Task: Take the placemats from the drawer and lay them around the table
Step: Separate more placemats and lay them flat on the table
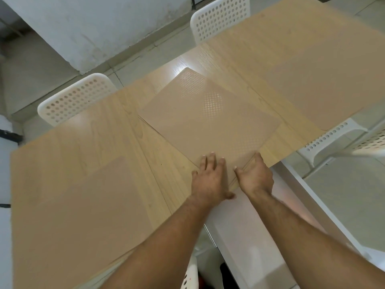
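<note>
While both forearms reach out from the lower right, these are the things in view:

Counter: a pale wood-grain counter (87,147) runs from the lower left to the upper right, with a seam across its middle.

Middle placemat: a beige, dot-textured middle placemat (208,119) lies flat on the counter, turned at an angle to the counter's edge, its near corner just at that edge.

Left hand: the left hand (208,178) lies palm down with fingers spread and straight, pressing on the near corner of the middle placemat; it grips nothing.

Right hand: the right hand (257,176) sits at the counter's near edge beside the left, fingers loosely curled, its fingertips touching the same corner of the mat. Whether it pinches the mat's edge I cannot tell.

Left placemat: a second mat, the left placemat (83,209), lies flat on the near left part of the counter, well apart from the hands.

Right placemat: a third mat, the right placemat (325,88), lies flat at the far right end, its corner close to the counter's edge.

Chairs: two white perforated chairs (77,99) stand along the far side; another shows at the right edge, below the counter.
</note>
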Tool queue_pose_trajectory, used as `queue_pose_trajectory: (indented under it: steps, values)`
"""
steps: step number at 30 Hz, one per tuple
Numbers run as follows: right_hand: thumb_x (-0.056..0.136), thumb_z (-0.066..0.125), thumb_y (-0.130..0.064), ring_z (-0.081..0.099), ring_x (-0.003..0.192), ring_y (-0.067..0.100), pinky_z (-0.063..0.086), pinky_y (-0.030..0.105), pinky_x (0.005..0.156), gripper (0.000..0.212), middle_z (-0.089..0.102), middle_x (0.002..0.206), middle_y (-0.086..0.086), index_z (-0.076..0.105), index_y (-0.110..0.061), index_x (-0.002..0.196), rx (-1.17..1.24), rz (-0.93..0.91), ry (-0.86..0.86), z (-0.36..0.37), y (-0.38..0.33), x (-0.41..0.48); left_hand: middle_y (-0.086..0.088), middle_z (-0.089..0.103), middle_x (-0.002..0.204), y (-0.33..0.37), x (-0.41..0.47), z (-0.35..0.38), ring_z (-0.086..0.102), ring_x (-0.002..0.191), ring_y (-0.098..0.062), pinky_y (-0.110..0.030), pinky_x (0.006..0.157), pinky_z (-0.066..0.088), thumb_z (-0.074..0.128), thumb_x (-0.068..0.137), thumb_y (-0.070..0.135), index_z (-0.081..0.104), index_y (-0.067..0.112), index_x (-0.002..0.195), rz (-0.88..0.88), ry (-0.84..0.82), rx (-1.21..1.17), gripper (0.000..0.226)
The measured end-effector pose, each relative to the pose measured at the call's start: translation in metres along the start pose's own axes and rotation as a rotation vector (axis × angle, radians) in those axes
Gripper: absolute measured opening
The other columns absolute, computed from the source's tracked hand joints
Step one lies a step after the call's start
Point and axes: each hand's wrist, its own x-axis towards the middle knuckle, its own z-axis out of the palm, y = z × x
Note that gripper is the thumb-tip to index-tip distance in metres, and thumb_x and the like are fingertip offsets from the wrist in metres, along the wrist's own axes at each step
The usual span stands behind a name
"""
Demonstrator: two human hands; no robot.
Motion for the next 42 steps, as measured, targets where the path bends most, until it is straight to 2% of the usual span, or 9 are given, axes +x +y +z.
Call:
queue_pose_trajectory:
  steps: [4,9,14,20,23,29,35,39,42]
  values:
    - [0.089,0.069,-0.045,0.056,0.123,0.034,0.049,0.040,0.093,0.081,0.059,0.137,0.009,0.025,-0.034,0.156,-0.005,0.020,-0.005,-0.003,0.006,-0.004,-0.007,-0.003,0.168,-0.006,-0.001,0.000,-0.003,0.154,-0.031,-0.059,0.116,0.019,0.073,0.076,0.064,0.010,0.029,0.157,0.061,0.007,0.071,0.109]
    - [0.088,0.063,-0.047,0.061,0.114,0.030,0.050,0.041,0.093,0.072,0.068,0.120,0.004,0.033,-0.032,0.152,0.097,0.051,0.033,0.001,0.011,-0.011,-0.016,0.021,0.164,-0.003,-0.010,0.011,0.021,0.149,-0.042,-0.054,0.114,0.024,0.059,0.089,0.056,0.031,0.025,0.152,0.133,0.085,0.161,0.076]
    - [0.089,0.058,-0.044,0.060,0.093,0.020,0.051,0.040,0.088,0.050,0.061,0.083,-0.016,0.053,-0.026,0.136,0.272,0.117,0.079,-0.001,0.011,-0.022,-0.001,0.064,0.134,-0.008,-0.005,-0.001,0.055,0.122,-0.031,-0.048,0.094,0.043,0.051,0.091,0.050,0.065,0.027,0.127,0.171,0.226,0.049,0.045]
    - [0.078,0.058,-0.046,0.070,0.087,0.023,0.059,0.046,0.082,0.050,0.070,0.092,-0.007,0.061,-0.029,0.124,0.446,0.215,0.057,0.001,0.003,-0.023,0.000,0.069,0.097,-0.004,-0.014,-0.010,0.055,0.105,-0.033,-0.046,0.087,0.049,0.033,0.103,0.040,0.068,0.020,0.105,0.190,0.126,-0.089,0.040]
    - [0.075,0.061,-0.042,0.071,0.083,0.022,0.061,0.045,0.075,0.050,0.070,0.096,-0.006,0.062,-0.031,0.124,0.464,0.223,0.048,0.001,0.004,-0.022,-0.008,0.070,0.092,0.001,-0.011,-0.011,0.057,0.107,-0.031,-0.043,0.089,0.047,0.038,0.105,0.034,0.068,0.016,0.096,0.113,0.127,-0.142,0.036]
    - [0.083,0.067,-0.035,0.067,0.087,0.018,0.056,0.038,0.081,0.044,0.069,0.087,-0.010,0.062,-0.027,0.126,0.453,0.206,0.079,-0.001,0.008,-0.027,0.001,0.076,0.096,0.015,-0.006,-0.019,0.066,0.093,-0.025,-0.039,0.089,0.051,0.064,0.094,0.028,0.079,0.023,0.091,-0.101,0.189,-0.377,0.017]
    - [0.081,0.069,-0.030,0.063,0.083,0.012,0.051,0.031,0.077,0.022,0.068,0.086,-0.013,0.070,-0.030,0.103,0.427,0.198,0.061,-0.003,0.007,-0.026,0.006,0.074,0.084,0.018,0.005,-0.033,0.070,0.083,-0.016,-0.035,0.083,0.059,0.079,0.081,0.022,0.073,0.025,0.066,-0.332,0.063,-0.619,0.016]
    - [0.077,0.071,-0.031,0.069,0.083,0.018,0.058,0.037,0.080,0.013,0.069,0.084,-0.012,0.069,-0.032,0.090,0.418,0.198,0.044,-0.005,0.004,-0.025,0.005,0.074,0.084,0.020,0.007,-0.046,0.069,0.081,-0.012,-0.023,0.071,0.057,0.081,0.076,0.019,0.078,0.017,0.077,-0.431,0.012,-0.744,0.003]
    - [0.078,0.068,-0.041,0.070,0.081,0.021,0.058,0.039,0.078,0.009,0.070,0.086,-0.010,0.065,-0.033,0.082,0.431,0.180,0.056,-0.006,0.002,-0.025,0.004,0.075,0.083,0.014,0.011,-0.051,0.069,0.086,-0.011,-0.023,0.076,0.055,0.089,0.070,0.020,0.080,0.013,0.084,-0.414,-0.032,-0.840,0.017]
